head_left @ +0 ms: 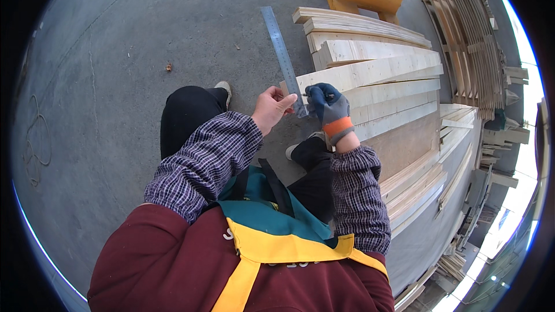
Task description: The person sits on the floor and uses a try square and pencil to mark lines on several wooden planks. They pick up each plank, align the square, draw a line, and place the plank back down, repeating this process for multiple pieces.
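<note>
We crouch over the concrete floor point(115, 81). Our bare left hand point(270, 108) pinches the near end of a steel ruler point(282, 55) laid across the end of a plank point(370, 72). Our gloved right hand point(329, 107) is clenched around something thin (perhaps a pencil) at the ruler's edge. We judge the marking barely begun; the planks point(370, 34) beyond look unmarked.

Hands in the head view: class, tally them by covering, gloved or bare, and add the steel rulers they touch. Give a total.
Bare hands: 1, the left hand
Gloved hands: 1, the right hand, in a blue glove
Steel rulers: 1, the steel ruler
Total: 3
</note>
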`<state>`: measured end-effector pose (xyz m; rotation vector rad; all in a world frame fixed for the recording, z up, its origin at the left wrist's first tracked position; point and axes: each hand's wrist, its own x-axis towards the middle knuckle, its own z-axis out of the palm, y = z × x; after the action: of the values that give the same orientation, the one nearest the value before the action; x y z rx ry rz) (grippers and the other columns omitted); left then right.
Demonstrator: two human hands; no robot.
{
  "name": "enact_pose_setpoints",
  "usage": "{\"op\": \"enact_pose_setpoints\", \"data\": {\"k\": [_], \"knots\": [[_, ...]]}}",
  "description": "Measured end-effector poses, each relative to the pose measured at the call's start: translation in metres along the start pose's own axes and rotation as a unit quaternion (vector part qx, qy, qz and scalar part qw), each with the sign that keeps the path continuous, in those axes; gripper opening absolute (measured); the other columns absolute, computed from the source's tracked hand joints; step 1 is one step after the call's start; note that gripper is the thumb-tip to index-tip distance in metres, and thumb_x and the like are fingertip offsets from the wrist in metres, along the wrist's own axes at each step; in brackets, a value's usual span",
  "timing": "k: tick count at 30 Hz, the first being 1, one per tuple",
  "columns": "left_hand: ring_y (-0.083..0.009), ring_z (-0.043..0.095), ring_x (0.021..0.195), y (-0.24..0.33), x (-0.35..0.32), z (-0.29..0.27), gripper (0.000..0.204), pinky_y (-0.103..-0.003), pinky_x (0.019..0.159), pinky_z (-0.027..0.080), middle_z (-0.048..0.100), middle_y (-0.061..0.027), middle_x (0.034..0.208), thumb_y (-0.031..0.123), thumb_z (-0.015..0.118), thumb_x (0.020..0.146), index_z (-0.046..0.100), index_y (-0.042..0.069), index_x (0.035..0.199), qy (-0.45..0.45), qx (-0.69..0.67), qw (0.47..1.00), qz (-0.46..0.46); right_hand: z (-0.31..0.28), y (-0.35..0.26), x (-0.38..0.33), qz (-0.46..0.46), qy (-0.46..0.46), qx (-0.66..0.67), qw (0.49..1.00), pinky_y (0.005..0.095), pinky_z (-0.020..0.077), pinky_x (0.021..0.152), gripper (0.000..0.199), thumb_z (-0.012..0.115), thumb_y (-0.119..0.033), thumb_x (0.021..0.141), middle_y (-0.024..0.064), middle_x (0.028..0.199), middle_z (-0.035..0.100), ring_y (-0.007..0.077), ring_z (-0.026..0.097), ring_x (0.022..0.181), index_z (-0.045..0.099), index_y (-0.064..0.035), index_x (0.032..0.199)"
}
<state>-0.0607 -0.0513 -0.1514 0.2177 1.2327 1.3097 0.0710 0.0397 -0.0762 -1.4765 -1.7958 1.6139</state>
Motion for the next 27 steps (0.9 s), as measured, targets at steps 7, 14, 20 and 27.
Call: {"op": "enact_pose_setpoints", "data": {"k": [7, 14, 20, 27], "knots": [[-0.0140, 0.064, 0.071, -0.002, -0.003, 0.001, 0.032, -0.026, 0.064, 0.052, 0.061, -0.0045, 0.081, 0.028, 0.073, 0.087, 0.054, 0.004, 0.097, -0.002, 0.006, 1.000, 0.008, -0.002, -0.003, -0.005, -0.046, 0.028, -0.170, 0.984, 0.0216, 0.0466, 0.057, 0.020, 0.059, -0.019, 0.093, 0.0019, 0.078, 0.067, 0.0082, 0.058, 0.063, 0.070, -0.0021, 0.093], [-0.0133, 0.064, 0.070, -0.004, 0.003, 0.001, 0.031, -0.026, 0.063, 0.052, 0.061, -0.0039, 0.082, 0.028, 0.072, 0.087, 0.055, 0.004, 0.098, 0.001, 0.008, 1.000, 0.011, -0.023, 0.007, -0.022, -0.086, 0.270, 0.256, 0.924, 0.0228, 0.0419, 0.043, 0.033, 0.051, -0.030, 0.100, 0.0038, 0.075, 0.062, 0.0108, 0.054, 0.050, 0.056, -0.0108, 0.127], [-0.0129, 0.064, 0.070, -0.003, 0.000, 0.001, 0.031, -0.025, 0.066, 0.052, 0.061, -0.0030, 0.084, 0.029, 0.072, 0.087, 0.056, 0.004, 0.099, 0.000, 0.018, 1.000, 0.002, -0.007, 0.073, -0.024, 0.113, 0.286, 0.430, 0.849, 0.0376, 0.0504, 0.047, 0.043, 0.060, -0.043, 0.092, 0.0162, 0.098, 0.066, 0.0254, 0.063, 0.062, 0.057, -0.0161, 0.125], [-0.0137, 0.065, 0.078, -0.006, 0.002, 0.000, 0.039, -0.027, 0.070, 0.053, 0.063, -0.0039, 0.090, 0.036, 0.070, 0.089, 0.055, 0.005, 0.108, -0.005, 0.050, 0.999, 0.010, 0.035, 0.072, 0.002, 0.088, 0.313, 0.480, 0.815, 0.0421, 0.0578, 0.068, 0.028, 0.069, -0.022, 0.088, 0.0113, 0.099, 0.067, 0.0255, 0.067, 0.080, 0.062, -0.0040, 0.109]]}}
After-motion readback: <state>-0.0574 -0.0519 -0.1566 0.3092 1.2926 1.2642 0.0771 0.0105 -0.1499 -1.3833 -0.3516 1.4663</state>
